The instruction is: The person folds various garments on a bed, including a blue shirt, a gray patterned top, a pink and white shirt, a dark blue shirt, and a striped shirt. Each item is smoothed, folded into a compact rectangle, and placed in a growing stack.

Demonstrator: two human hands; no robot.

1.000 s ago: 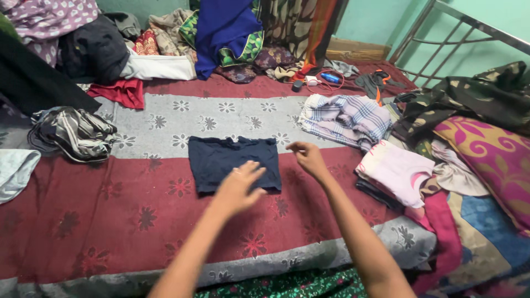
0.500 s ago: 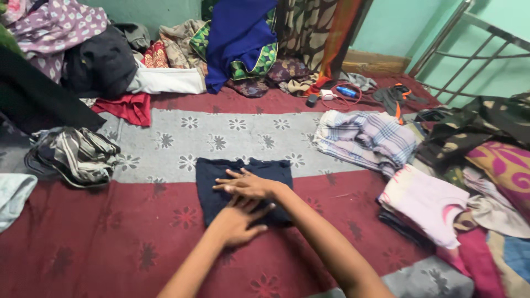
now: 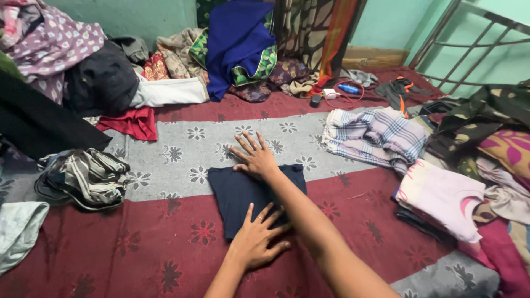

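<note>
A dark navy folded garment [image 3: 238, 190] lies flat on the red and grey flowered bedspread [image 3: 138, 243]. My left hand [image 3: 259, 237] rests palm down on its near edge, fingers spread. My right hand [image 3: 254, 156] reaches across and presses flat on the garment's far edge, its fingertips over the grey band of the bedspread. Neither hand grips anything.
A striped bundle [image 3: 83, 176] and a pale blue cloth [image 3: 19, 232] lie at the left, with a red cloth [image 3: 130, 121] behind. A plaid cloth [image 3: 375, 135] and a folded pink shirt [image 3: 441, 196] sit right. Heaped clothes [image 3: 237, 44] and a metal bed rail [image 3: 469, 33] stand at the back.
My right hand has come from the right, crossed over the navy garment and slid to its far edge. My left hand has settled flat on the near edge.
</note>
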